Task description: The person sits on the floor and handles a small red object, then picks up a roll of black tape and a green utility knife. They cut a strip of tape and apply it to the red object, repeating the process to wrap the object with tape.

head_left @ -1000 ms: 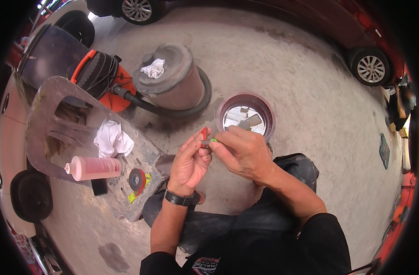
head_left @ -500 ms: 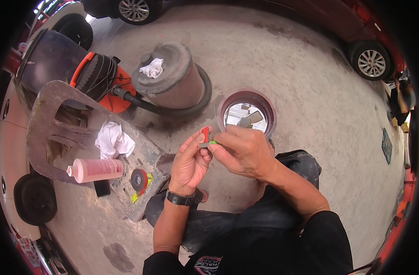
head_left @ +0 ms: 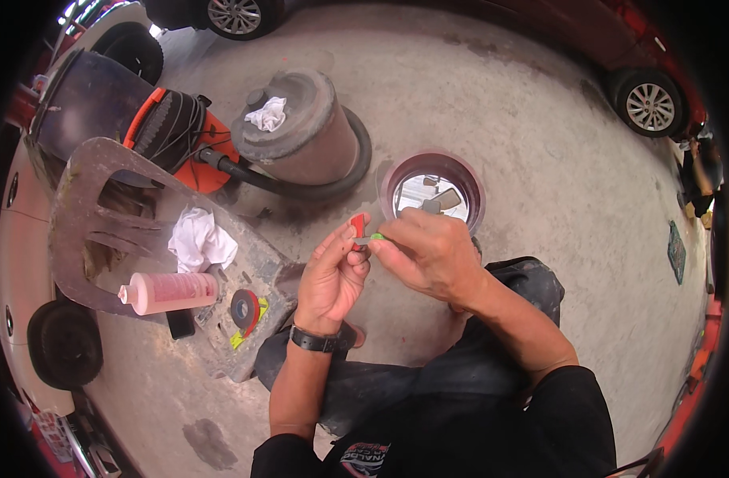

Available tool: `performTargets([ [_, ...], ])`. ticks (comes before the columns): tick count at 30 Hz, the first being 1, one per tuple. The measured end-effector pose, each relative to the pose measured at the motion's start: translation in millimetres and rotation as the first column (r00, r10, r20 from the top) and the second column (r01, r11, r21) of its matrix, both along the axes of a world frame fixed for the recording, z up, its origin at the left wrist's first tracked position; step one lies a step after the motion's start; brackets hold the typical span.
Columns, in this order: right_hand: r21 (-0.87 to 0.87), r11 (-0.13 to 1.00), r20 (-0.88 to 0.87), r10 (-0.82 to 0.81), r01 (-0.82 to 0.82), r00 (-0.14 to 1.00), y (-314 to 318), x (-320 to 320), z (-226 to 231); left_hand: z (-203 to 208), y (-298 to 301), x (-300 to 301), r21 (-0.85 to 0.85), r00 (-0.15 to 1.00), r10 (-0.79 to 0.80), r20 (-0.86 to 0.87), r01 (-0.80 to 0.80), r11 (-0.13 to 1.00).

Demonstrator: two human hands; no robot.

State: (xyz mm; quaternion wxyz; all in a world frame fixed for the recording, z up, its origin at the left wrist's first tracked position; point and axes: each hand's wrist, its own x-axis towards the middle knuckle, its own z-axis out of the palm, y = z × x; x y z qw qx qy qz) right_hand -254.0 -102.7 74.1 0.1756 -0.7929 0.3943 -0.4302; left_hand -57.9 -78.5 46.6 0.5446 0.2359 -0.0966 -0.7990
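Note:
My left hand (head_left: 331, 279), with a dark watch on its wrist, pinches a small piece with a bright red face (head_left: 359, 224) between thumb and fingers. Opposite it, my right hand (head_left: 434, 251) is closed on a small green-handled blade (head_left: 378, 237). The blade's grey end meets the lower part of the red-faced piece at my left fingertips. Both hands are raised above my lap. Just beyond them stands a maroon tub (head_left: 481, 191) of water with several flat dark pieces in it. My right fingers partly hide the green handle.
To the left, a worn plastic chair (head_left: 273, 280) bears a pink bottle (head_left: 171, 292), a white cloth (head_left: 201, 240), a roll of red-and-grey tape (head_left: 244, 309) and a dark phone (head_left: 180, 323). Behind it lies an orange-and-black vacuum (head_left: 209, 159) with a hose beside a lidded drum (head_left: 312, 147). Cars stand around.
My right hand has moved slightly up and to the right with the green-handled blade, whose grey end now points more level. The left hand keeps its pinch on the red-faced piece.

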Motion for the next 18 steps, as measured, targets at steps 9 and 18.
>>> performTargets([
  [9,0.038,0.998,0.030,0.048,-0.049,0.998,3.9,-0.7,2.7,7.1,-1.4,-7.1,0.001,0.973,0.105,0.204,-0.108,0.994],
  [18,0.026,0.999,0.013,0.037,-0.037,0.999,3.7,-1.0,1.9,0.0,-0.3,-5.5,-0.024,0.984,0.095,0.151,-0.092,0.995],
])
